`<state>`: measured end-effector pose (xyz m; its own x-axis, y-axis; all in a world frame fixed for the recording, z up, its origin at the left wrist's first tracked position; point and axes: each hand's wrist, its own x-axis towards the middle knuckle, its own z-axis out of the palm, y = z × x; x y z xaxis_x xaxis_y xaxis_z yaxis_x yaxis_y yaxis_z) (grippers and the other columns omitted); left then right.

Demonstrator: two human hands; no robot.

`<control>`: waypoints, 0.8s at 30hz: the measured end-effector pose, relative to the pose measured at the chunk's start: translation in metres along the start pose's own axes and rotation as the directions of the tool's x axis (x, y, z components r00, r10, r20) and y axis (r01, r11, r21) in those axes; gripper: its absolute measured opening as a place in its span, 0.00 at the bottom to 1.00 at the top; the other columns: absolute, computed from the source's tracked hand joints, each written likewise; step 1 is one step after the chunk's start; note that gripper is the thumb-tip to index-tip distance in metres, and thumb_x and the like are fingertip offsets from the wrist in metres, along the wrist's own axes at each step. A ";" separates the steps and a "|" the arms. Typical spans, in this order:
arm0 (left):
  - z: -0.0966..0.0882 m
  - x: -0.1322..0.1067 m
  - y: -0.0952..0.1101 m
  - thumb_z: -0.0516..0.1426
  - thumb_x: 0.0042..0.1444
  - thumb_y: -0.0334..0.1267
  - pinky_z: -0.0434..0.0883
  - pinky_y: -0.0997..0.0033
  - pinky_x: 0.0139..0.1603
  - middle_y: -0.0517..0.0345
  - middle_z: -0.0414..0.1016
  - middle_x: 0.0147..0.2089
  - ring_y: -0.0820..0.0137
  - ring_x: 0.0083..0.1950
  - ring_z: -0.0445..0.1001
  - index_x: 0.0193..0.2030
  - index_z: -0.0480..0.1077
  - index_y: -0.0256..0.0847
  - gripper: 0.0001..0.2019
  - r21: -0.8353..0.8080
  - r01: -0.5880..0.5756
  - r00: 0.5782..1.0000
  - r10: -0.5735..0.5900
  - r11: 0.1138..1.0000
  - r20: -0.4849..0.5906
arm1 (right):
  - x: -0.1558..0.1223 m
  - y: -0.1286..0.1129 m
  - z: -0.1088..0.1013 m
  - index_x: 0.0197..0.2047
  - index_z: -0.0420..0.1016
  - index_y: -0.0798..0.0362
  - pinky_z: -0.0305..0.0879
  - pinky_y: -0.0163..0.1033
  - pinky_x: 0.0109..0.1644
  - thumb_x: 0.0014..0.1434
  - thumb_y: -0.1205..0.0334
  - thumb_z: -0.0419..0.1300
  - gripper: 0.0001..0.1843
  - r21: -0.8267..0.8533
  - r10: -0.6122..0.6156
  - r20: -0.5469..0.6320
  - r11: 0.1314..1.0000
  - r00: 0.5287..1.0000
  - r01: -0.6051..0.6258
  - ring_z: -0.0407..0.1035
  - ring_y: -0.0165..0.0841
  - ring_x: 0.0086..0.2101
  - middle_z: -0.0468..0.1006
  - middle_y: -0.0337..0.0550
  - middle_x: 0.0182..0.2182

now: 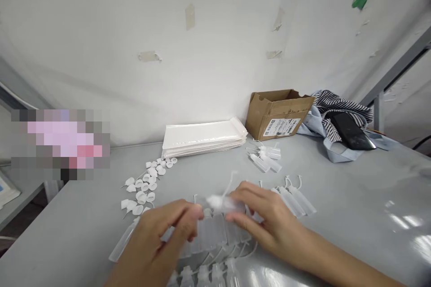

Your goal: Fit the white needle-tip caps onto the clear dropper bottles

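Note:
My right hand [266,215] grips a small translucent squeeze bottle [232,205] between thumb and fingers. The bottle lies sideways, blurred, its white cap end with a thin strap pointing left. Just left of it is my left hand [164,228], thumb and fingers pressed together; whatever they may hold is hidden. Beneath both hands lies a row of translucent bottles [212,233], partly covered by them. Another row of bottles [205,276] with white tops is cut off by the bottom edge. Loose white caps [144,186] are scattered beyond my left hand.
A stack of white padded envelopes [202,136] lies against the wall, beside an open cardboard box [281,114]. Several bottles [266,158] rest before the box, others [294,199] beyond my right hand. A black phone [352,130] lies on striped cloth [340,101] at right.

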<state>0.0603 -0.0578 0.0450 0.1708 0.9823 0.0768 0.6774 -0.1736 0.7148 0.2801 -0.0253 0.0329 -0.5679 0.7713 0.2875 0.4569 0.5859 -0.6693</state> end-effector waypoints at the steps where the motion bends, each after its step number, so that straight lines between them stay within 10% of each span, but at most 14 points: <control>1: -0.003 0.001 -0.005 0.44 0.63 0.52 0.68 0.79 0.25 0.63 0.72 0.23 0.71 0.27 0.73 0.25 0.71 0.44 0.23 -0.008 0.011 0.999 -0.011 1.000 -0.044 | 0.003 0.008 -0.004 0.36 0.73 0.55 0.61 0.33 0.34 0.67 0.56 0.51 0.14 -0.069 0.016 -0.072 0.997 0.997 -0.021 0.66 0.30 0.30 0.71 0.42 0.30; 4: -0.012 0.005 -0.020 0.44 0.62 0.55 0.73 0.76 0.31 0.62 0.77 0.25 0.68 0.30 0.76 0.33 0.76 0.46 0.24 -0.031 0.067 0.985 -0.071 0.997 -0.160 | 0.015 0.040 -0.024 0.31 0.70 0.54 0.60 0.33 0.34 0.66 0.56 0.51 0.16 -0.434 0.187 -0.209 0.862 0.960 -0.263 0.65 0.30 0.28 0.70 0.40 0.28; 10: -0.024 0.015 -0.034 0.46 0.59 0.60 0.72 0.75 0.29 0.58 0.76 0.28 0.67 0.31 0.76 0.32 0.76 0.42 0.26 0.008 0.215 0.932 -0.203 0.977 -0.301 | 0.022 0.090 -0.066 0.24 0.68 0.54 0.53 0.37 0.28 0.65 0.55 0.50 0.21 -0.561 0.352 -0.340 0.669 0.872 -0.488 0.65 0.35 0.25 0.70 0.45 0.26; 24: -0.031 0.022 -0.038 0.46 0.55 0.56 0.63 0.78 0.24 0.64 0.72 0.20 0.73 0.20 0.68 0.22 0.68 0.44 0.22 0.316 0.235 0.899 -0.082 0.919 -0.430 | 0.024 0.096 -0.050 0.58 0.64 0.58 0.58 0.53 0.54 0.64 0.49 0.53 0.26 -0.704 0.279 -0.211 0.622 0.937 -0.344 0.57 0.51 0.57 0.63 0.61 0.59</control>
<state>0.0158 -0.0273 0.0409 -0.2095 0.9276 0.3093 0.8889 0.0489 0.4555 0.3450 0.0621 0.0100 -0.2598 0.9385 0.2273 0.9612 0.2740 -0.0326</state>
